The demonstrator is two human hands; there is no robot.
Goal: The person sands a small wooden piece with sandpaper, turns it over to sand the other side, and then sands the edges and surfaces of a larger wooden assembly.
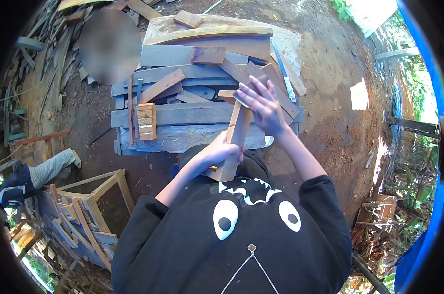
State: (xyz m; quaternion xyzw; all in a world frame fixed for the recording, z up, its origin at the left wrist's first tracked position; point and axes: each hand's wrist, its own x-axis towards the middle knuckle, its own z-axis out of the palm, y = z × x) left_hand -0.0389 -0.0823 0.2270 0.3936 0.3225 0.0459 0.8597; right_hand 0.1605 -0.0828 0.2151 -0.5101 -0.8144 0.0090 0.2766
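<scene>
A light-brown wooden frame (237, 128) stands tilted in front of my chest, with a short piece jutting left at its upper end and another at its lower end. My left hand (219, 151) is wrapped around its lower half. Over its upper end lies my right hand (262, 104), fingers stretched out and pressing a thin greyish sheet that looks like sandpaper (240, 100) onto the wood. Most of that sheet is hidden under the fingers. Beyond the hands is a low plank workbench (158, 117) with several wood offcuts.
A ribbed wooden block (146, 121) and a chisel-like tool (138, 93) lie at the bench's left. A handsaw-like blue and white tool (283, 73) rests at the right. A wooden stand (97, 196) and another person's leg (53, 164) are at left. Scrap wood (60, 59) lies beyond.
</scene>
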